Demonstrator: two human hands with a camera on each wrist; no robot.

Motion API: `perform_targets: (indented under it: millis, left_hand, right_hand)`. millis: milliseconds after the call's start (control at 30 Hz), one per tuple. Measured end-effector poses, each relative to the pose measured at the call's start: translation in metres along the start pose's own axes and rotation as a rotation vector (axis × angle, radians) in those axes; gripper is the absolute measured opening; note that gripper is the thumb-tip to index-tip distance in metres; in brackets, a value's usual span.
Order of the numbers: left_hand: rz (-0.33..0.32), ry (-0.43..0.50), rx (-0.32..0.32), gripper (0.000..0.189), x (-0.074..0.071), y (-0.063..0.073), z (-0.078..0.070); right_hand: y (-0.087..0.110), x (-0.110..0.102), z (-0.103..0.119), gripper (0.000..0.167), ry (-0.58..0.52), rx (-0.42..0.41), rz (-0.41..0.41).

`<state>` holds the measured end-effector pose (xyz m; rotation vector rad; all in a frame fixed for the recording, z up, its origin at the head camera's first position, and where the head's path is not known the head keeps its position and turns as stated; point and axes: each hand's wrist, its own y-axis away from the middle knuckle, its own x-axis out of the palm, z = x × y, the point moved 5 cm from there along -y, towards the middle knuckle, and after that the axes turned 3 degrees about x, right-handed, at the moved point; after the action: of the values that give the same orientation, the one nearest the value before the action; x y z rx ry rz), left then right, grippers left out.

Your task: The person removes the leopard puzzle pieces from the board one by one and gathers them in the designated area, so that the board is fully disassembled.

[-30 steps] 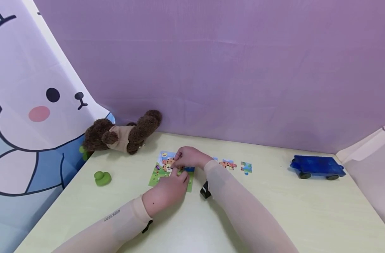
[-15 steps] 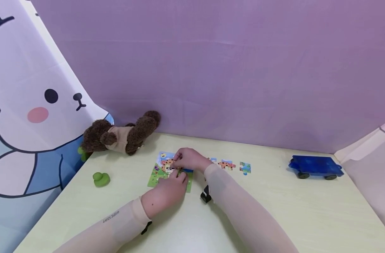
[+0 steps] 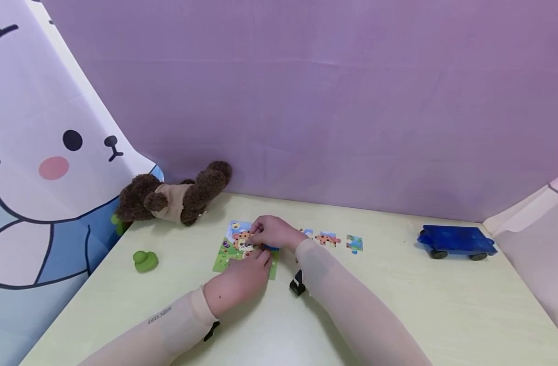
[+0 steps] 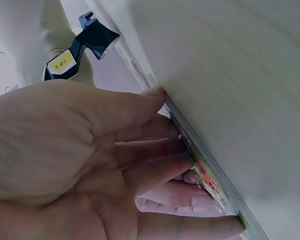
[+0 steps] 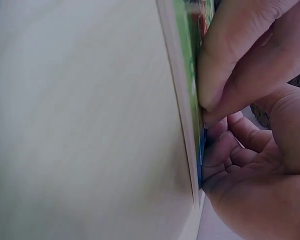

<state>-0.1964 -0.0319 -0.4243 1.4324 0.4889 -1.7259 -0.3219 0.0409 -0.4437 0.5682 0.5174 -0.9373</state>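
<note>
A small jigsaw puzzle (image 3: 221, 266) with a spotted orange animal on green lies flat on the table, partly covered by both hands. My left hand (image 3: 242, 284) rests over its near side; in the left wrist view its loosely spread fingers touch the board, the thumb (image 4: 152, 102) at its edge. My right hand (image 3: 277, 231) comes in from the right with bent fingers. Its thumb and fingertips pinch a puzzle piece low on the board, mostly hidden by the hand. In the right wrist view, blue shows right at these fingertips (image 5: 217, 147).
Loose puzzle pieces (image 3: 354, 244) lie in a row to the right of the right hand. A green duck-shaped toy (image 3: 145, 261) sits at the left. Behind it lies a brown teddy bear (image 3: 171, 201). A blue wheeled cart (image 3: 457, 241) stands far right. A purple cloth backs the table.
The left fingers have drawn back a little toward the person, baring more of the animal picture. The right hand keeps nearly the same place on the puzzle. The head view has shifted slightly.
</note>
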Motion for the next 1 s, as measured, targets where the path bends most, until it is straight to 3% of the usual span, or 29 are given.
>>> perform_targets:
  millis: [733,1000]
  left_hand:
    - [0.052,-0.028,0.013,0.060,0.0028,0.0016,-0.0017]
    - [0.075,0.012,0.008,0.062,0.0015,-0.0021,0.0015]
  right_hand:
    - [0.0047,0.0048,-0.0019,0.023,-0.029,-0.030,0.049]
    - [0.0047,-0.0004,-0.0033,0.023,-0.095,-0.051,0.051]
